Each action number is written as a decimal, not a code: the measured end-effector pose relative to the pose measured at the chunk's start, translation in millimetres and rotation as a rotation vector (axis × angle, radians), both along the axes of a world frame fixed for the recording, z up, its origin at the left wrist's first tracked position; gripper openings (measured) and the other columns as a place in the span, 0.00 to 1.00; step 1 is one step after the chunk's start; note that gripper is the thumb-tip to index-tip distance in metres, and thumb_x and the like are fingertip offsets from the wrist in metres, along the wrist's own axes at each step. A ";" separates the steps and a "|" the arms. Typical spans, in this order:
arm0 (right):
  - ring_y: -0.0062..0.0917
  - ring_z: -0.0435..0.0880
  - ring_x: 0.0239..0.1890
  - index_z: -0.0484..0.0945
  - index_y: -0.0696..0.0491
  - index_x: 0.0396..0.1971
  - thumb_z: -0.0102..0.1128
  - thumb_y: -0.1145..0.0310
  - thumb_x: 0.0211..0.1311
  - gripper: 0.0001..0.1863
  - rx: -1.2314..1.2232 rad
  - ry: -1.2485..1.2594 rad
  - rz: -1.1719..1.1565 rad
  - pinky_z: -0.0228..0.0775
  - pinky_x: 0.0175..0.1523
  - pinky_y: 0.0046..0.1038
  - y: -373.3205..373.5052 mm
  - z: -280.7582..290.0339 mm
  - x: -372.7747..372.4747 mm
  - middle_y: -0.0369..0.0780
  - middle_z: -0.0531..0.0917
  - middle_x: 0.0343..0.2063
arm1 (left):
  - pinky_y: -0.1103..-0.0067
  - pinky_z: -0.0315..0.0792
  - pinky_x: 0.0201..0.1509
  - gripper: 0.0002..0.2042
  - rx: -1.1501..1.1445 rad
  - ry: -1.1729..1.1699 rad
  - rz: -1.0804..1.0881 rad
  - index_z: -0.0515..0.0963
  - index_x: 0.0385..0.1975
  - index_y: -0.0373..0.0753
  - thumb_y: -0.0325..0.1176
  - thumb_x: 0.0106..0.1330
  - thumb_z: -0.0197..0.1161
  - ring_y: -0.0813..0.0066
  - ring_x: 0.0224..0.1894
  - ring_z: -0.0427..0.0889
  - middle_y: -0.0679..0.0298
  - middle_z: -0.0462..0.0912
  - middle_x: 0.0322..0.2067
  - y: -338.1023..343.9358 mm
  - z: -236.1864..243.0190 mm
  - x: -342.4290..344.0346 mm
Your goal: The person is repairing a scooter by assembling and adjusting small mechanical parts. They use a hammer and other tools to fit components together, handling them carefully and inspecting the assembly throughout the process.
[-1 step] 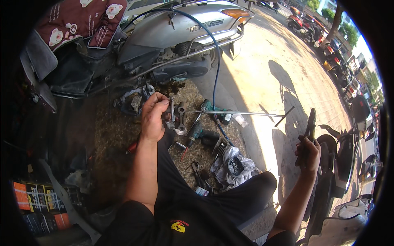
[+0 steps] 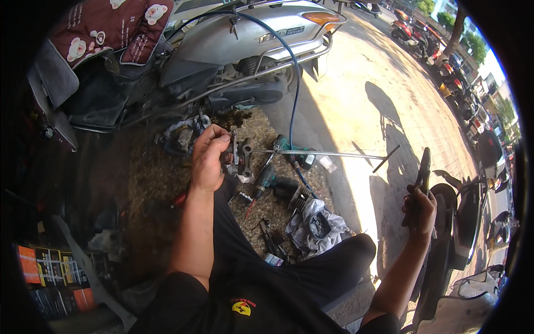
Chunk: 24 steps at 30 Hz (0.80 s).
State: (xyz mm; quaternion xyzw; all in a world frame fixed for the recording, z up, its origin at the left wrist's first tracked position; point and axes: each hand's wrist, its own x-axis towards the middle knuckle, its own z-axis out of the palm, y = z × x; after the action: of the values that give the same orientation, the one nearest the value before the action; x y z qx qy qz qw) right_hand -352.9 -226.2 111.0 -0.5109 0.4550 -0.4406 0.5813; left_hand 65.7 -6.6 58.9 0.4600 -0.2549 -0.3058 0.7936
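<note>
While a dark metal bracket part (image 2: 240, 157) is gripped in the left hand (image 2: 207, 158), far left, black-handled pliers (image 2: 421, 181) are held upright in the right hand (image 2: 420, 210). Both are kept well apart.

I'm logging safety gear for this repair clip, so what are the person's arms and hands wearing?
Nothing covers them. The left hand and right hand are bare, with no gloves, watch or rings visible. Both forearms are uncovered too. Short black sleeves end near the upper arms.
</note>
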 end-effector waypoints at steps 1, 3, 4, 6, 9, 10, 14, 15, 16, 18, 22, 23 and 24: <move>0.23 0.78 0.25 0.75 0.62 0.39 0.57 0.68 0.63 0.12 -0.014 -0.045 -0.009 0.71 0.26 0.24 -0.6 -1.3 -2.0 0.41 0.80 0.30 | 0.87 0.68 0.24 0.03 0.008 -0.017 0.012 0.72 0.30 0.39 0.28 0.65 0.53 0.88 0.22 0.71 0.72 0.73 0.24 -0.2 -0.2 0.6; 0.23 0.78 0.26 0.74 0.60 0.39 0.57 0.68 0.63 0.11 0.005 -0.200 -0.051 0.71 0.26 0.25 0.7 -7.5 1.3 0.41 0.80 0.32 | 0.82 0.74 0.23 0.04 0.017 -0.058 0.036 0.72 0.30 0.39 0.31 0.65 0.52 0.83 0.22 0.75 0.71 0.73 0.24 -3.2 -0.5 1.4; 0.23 0.79 0.26 0.74 0.60 0.39 0.57 0.68 0.63 0.11 0.025 -0.153 -0.018 0.72 0.26 0.25 3.3 -10.8 4.1 0.42 0.80 0.32 | 0.80 0.76 0.23 0.05 0.029 -0.081 0.045 0.72 0.30 0.39 0.32 0.64 0.52 0.81 0.22 0.77 0.70 0.73 0.24 -5.1 -1.0 1.4; 0.23 0.79 0.27 0.74 0.60 0.39 0.57 0.69 0.63 0.10 0.047 -0.105 0.056 0.72 0.26 0.25 9.6 -15.2 9.5 0.42 0.80 0.34 | 0.79 0.77 0.23 0.05 0.017 -0.083 0.003 0.72 0.30 0.39 0.32 0.64 0.52 0.80 0.23 0.78 0.69 0.74 0.24 -6.4 -1.9 0.3; 0.23 0.77 0.19 0.76 0.62 0.36 0.62 0.68 0.57 0.13 0.015 0.011 0.360 0.71 0.24 0.23 21.0 -23.4 17.1 0.42 0.79 0.23 | 0.88 0.66 0.26 0.02 0.008 -0.033 -0.025 0.72 0.30 0.39 0.28 0.64 0.55 0.90 0.23 0.69 0.73 0.72 0.24 -4.7 -1.7 -2.9; 0.23 0.76 0.17 0.77 0.63 0.36 0.64 0.67 0.55 0.15 0.050 0.089 0.392 0.70 0.24 0.23 25.7 -26.4 17.5 0.42 0.78 0.19 | 0.88 0.66 0.26 0.02 0.021 -0.038 -0.027 0.72 0.30 0.39 0.28 0.64 0.55 0.89 0.23 0.69 0.73 0.72 0.24 -4.5 -1.5 -3.7; 0.24 0.77 0.20 0.76 0.62 0.37 0.62 0.69 0.57 0.12 0.177 -0.023 0.245 0.72 0.25 0.25 45.8 -69.1 37.2 0.40 0.78 0.20 | 0.87 0.67 0.26 0.03 0.033 -0.062 -0.029 0.73 0.30 0.39 0.29 0.66 0.56 0.89 0.24 0.70 0.73 0.73 0.25 -4.5 1.1 -3.1; 0.23 0.77 0.19 0.76 0.60 0.35 0.61 0.70 0.59 0.09 0.200 0.067 0.203 0.71 0.25 0.25 54.3 -85.9 44.3 0.40 0.78 0.20 | 0.87 0.67 0.26 0.04 0.021 -0.051 -0.024 0.73 0.30 0.40 0.30 0.67 0.56 0.89 0.24 0.70 0.73 0.74 0.25 -4.4 1.8 -3.0; 0.23 0.76 0.18 0.75 0.59 0.33 0.61 0.70 0.59 0.08 0.268 0.183 0.211 0.70 0.24 0.25 63.7 -104.0 51.0 0.39 0.78 0.20 | 0.87 0.68 0.26 0.05 0.019 -0.036 -0.014 0.73 0.30 0.40 0.31 0.68 0.56 0.89 0.24 0.71 0.73 0.74 0.25 -4.9 2.3 -3.3; 0.22 0.75 0.18 0.75 0.57 0.31 0.61 0.72 0.59 0.06 0.408 0.262 0.294 0.68 0.23 0.25 87.8 -142.3 61.8 0.37 0.76 0.18 | 0.87 0.69 0.27 0.07 0.016 -0.022 -0.004 0.74 0.29 0.41 0.33 0.70 0.56 0.88 0.24 0.71 0.73 0.75 0.26 -5.9 3.3 -3.7; 0.20 0.75 0.20 0.76 0.59 0.27 0.65 0.72 0.56 0.08 0.535 0.336 0.513 0.65 0.23 0.26 134.5 -215.9 90.0 0.35 0.76 0.19 | 0.86 0.69 0.26 0.10 0.034 -0.009 0.044 0.75 0.27 0.42 0.36 0.72 0.56 0.87 0.25 0.73 0.72 0.77 0.27 -10.1 3.2 -7.6; 0.28 0.80 0.23 0.79 0.62 0.31 0.66 0.67 0.58 0.12 0.527 0.513 0.588 0.72 0.29 0.32 142.1 -229.1 96.1 0.42 0.81 0.22 | 0.86 0.69 0.26 0.11 0.043 -0.005 0.067 0.76 0.27 0.42 0.37 0.72 0.56 0.87 0.25 0.73 0.72 0.77 0.27 -11.2 3.2 -8.7; 0.33 0.83 0.27 0.79 0.63 0.34 0.65 0.64 0.59 0.15 0.309 0.676 0.750 0.73 0.35 0.34 145.4 -236.9 96.9 0.46 0.83 0.25 | 0.85 0.69 0.26 0.11 0.045 -0.029 0.069 0.76 0.27 0.42 0.37 0.73 0.56 0.87 0.25 0.73 0.72 0.77 0.27 -12.0 3.5 -8.9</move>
State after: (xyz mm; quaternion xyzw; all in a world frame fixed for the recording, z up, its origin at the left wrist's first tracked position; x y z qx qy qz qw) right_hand -256.0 -80.8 -125.9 -0.6604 0.4627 0.0593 0.5884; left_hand 56.8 -18.6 62.4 0.4908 -0.2433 -0.2773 0.7893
